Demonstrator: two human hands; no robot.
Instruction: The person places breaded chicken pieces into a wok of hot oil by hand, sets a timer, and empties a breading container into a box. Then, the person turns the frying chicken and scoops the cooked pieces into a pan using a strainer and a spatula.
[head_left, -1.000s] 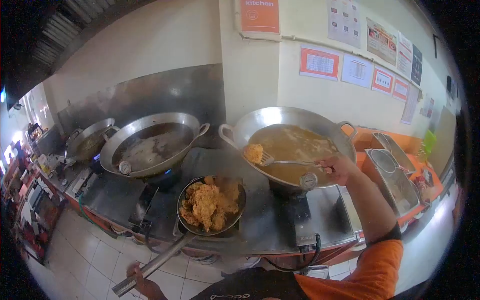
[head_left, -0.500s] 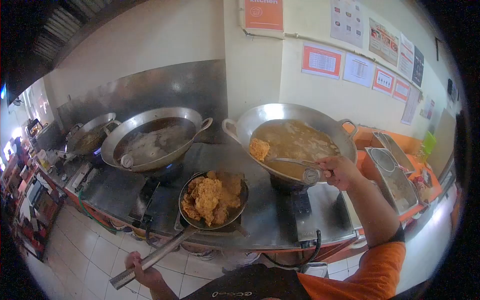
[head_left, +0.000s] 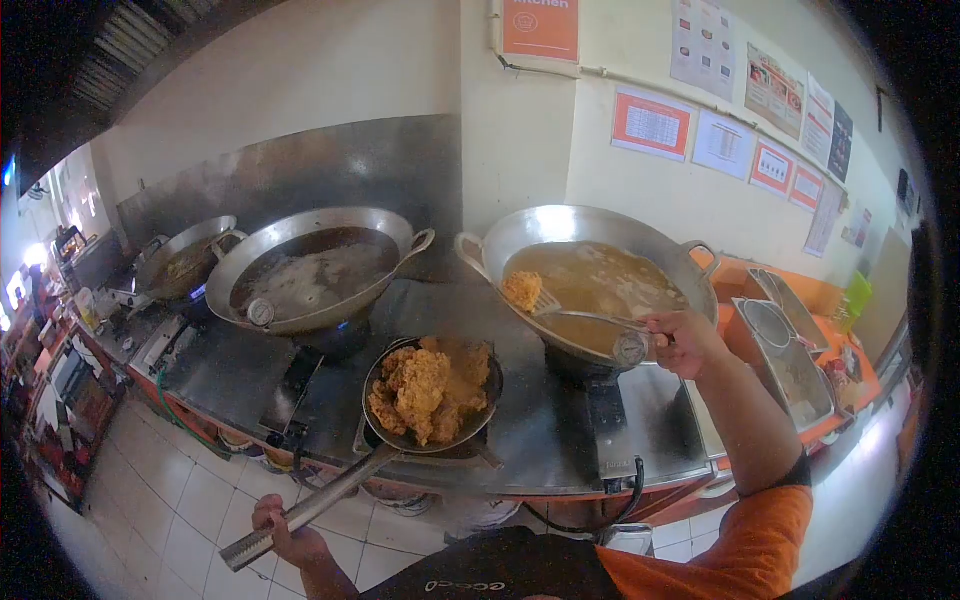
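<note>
My left hand (head_left: 288, 530) is closed around the metal handle of a long-handled strainer (head_left: 375, 462). Several golden pieces of fried chicken (head_left: 415, 395) are heaped in its bowl, over the counter's front edge. My right hand (head_left: 684, 343) grips a slotted spatula (head_left: 603, 319) above the right wok (head_left: 590, 226). The spatula's slotted head touches or lies close beside one fried chicken piece (head_left: 522, 290) at the left side of the oil. A round dial thermometer (head_left: 630, 348) sits at the wok's front rim, just beside my right fingers.
A second oil-filled wok (head_left: 311, 218) with its own thermometer (head_left: 260, 312) stands to the left, a third wok (head_left: 185, 262) farther off. Metal trays (head_left: 785, 365) and a round sieve (head_left: 768, 322) are at the right. A black hose (head_left: 638, 500) hangs at the counter front.
The spatula's slotted head has come up into sight at the chicken piece in the right wok. The strainer stays almost in place, and the whole view has shifted slightly.
</note>
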